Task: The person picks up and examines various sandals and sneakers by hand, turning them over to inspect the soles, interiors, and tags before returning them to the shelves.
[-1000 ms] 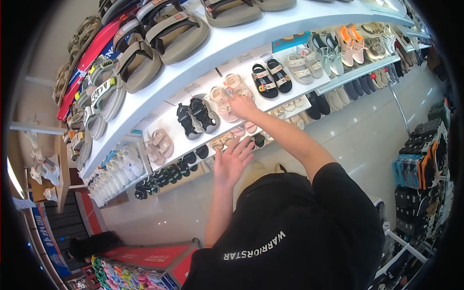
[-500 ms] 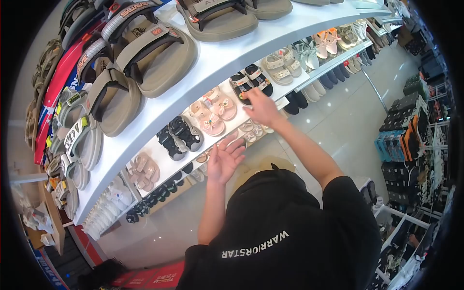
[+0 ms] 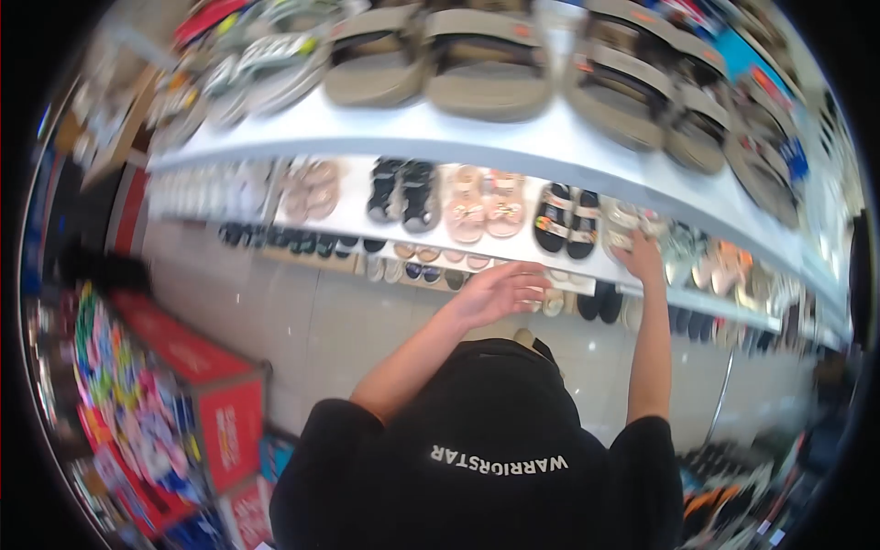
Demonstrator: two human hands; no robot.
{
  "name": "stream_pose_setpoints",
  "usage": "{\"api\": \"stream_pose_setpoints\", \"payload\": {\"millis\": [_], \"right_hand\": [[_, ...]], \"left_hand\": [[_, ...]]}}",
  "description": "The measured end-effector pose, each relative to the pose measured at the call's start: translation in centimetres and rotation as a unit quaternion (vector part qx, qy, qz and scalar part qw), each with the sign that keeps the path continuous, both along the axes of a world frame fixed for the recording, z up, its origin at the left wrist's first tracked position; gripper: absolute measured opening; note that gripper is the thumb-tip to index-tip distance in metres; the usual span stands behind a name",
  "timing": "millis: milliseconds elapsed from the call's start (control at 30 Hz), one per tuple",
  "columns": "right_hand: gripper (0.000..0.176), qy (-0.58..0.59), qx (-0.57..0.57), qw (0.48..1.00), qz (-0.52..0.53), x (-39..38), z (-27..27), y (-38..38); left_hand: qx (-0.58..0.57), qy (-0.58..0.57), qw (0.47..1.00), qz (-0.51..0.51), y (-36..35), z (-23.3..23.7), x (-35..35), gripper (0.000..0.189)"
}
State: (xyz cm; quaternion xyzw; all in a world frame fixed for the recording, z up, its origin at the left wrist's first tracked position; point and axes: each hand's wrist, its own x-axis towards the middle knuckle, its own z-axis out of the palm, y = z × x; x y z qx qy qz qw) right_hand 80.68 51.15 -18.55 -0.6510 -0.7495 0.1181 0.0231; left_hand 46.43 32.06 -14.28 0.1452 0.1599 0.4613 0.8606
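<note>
Along the lower shelf (image 3: 353, 207) of a shoe display, as my remote head-camera feed shows it, a person's right hand (image 3: 643, 260) reaches toward three o'clock, fingers over the near end of beige sandals (image 3: 621, 218). Blur hides the fingertips: I cannot tell how widely they are spread, or whether they touch or grip the pair. The left hand (image 3: 502, 291), just past centre toward four o'clock, is loosely unfurled, fingers gently bent and holding nothing, in front of the shelf's near edge.

Just beside the beige pair, near two o'clock, sit black sandals (image 3: 553, 220). Pink sandals (image 3: 467, 209) stand at one o'clock, dark strappy sandals (image 3: 385, 191) toward eleven and dusty-pink sandals (image 3: 323, 191) at ten. At twelve o'clock, I see large brown sandals (image 3: 490, 82) lining an upper shelf (image 3: 513, 136). Lettering reading "WARRIORSTAR" crosses the wearer's black T-shirt (image 3: 495, 408) at six; a red display stand (image 3: 229, 431) occupies eight.
</note>
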Motion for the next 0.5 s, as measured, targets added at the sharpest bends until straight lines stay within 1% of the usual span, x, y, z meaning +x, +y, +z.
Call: {"api": "stream_pose_setpoints", "payload": {"millis": [33, 100, 133, 167, 200, 267, 300, 333, 433, 500], "right_hand": [[0.065, -0.031, 0.003, 0.999, 0.042, 0.3, 0.1, 0.2], [0.066, -0.069, -0.048, 0.995, 0.05, 0.3, 0.7, 0.7], [0.066, -0.101, -0.031, 0.989, 0.1, 1.0, 0.1, 1.1], [0.067, -0.13, -0.01, 0.981, 0.144, 1.3, -0.5, 1.6], [0.067, -0.126, -0.013, 0.977, 0.173, 0.9, -0.7, 2.0], [0.068, -0.133, -0.052, 0.974, 0.176, 1.0, 0.3, 2.1], [0.067, -0.111, -0.08, 0.976, 0.169, 0.7, 1.0, 2.2], [0.067, -0.111, -0.082, 0.974, 0.182, 0.9, 0.4, 2.6], [0.067, -0.095, -0.054, 0.967, 0.232, 2.0, 0.1, 3.4], [0.065, 0.009, -0.132, 0.974, 0.187, 1.8, 0.4, 3.3]], "left_hand": [[-0.007, -0.006, 1.0, 0.015, -0.1, -0.1, 1.4, 0.051], [0.008, -0.015, 0.999, 0.04, -0.4, -1.0, 4.4, 0.049], [-0.001, -0.013, 0.997, 0.08, -1.1, -1.1, 5.7, 0.049], [-0.001, -0.009, 0.997, 0.072, -1.7, -0.8, 6.9, 0.049], [-0.001, -0.005, 0.998, 0.059, -2.3, -0.9, 8.0, 0.048], [-0.017, 0.006, 0.996, 0.09, -3.7, -1.8, 10.2, 0.047], [-0.022, 0.016, 0.995, 0.091, -4.3, -1.9, 10.9, 0.046], [-0.025, 0.017, 0.994, 0.104, -4.9, -1.9, 11.5, 0.046], [-0.034, 0.018, 0.99, 0.133, -5.6, -1.3, 13.1, 0.044], [-0.026, 0.02, 0.987, 0.158, -5.4, -0.7, 13.3, 0.041]]}}
